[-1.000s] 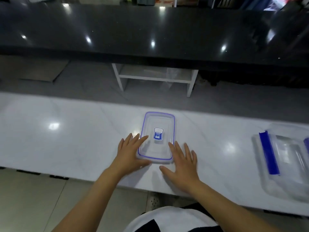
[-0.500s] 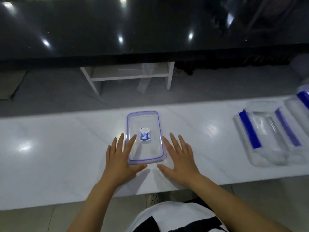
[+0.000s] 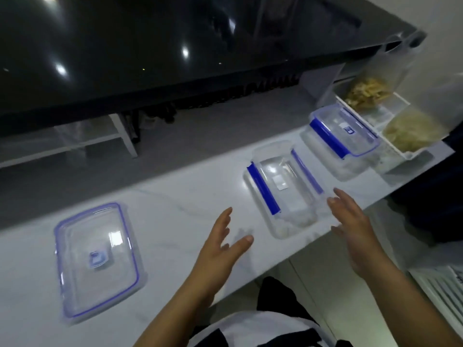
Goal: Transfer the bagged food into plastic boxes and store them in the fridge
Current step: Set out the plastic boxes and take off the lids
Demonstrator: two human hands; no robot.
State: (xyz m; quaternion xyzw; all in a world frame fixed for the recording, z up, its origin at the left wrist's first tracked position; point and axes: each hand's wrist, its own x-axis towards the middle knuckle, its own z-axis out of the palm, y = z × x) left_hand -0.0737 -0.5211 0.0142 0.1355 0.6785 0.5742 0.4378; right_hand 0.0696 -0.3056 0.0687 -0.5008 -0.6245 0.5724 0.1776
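- A lid [image 3: 96,259] lies flat on the white counter [image 3: 175,211], left of both hands.
- Left hand [image 3: 220,249] and right hand [image 3: 355,231] hover with fingers spread, holding nothing, either side of an empty open box [image 3: 285,189].
- Behind it sits a closed box [image 3: 343,131]; bags of food [image 3: 368,92], maybe noodles, stand in a white tray [image 3: 411,154].

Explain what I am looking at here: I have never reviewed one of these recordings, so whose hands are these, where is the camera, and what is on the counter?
There is no machine here. A person wears one wide-angle camera on the head, looking down at their own bare hands.

The left hand and right hand are both open, in the air, and hold nothing. They reach toward the middle plastic box, which has blue clips.

On the white counter lie a flat clear lid with a blue rim at the left, the middle box, and a second box with its lid on farther right. Beyond it, a white tray carries clear bags of pale food. What the food is cannot be told.
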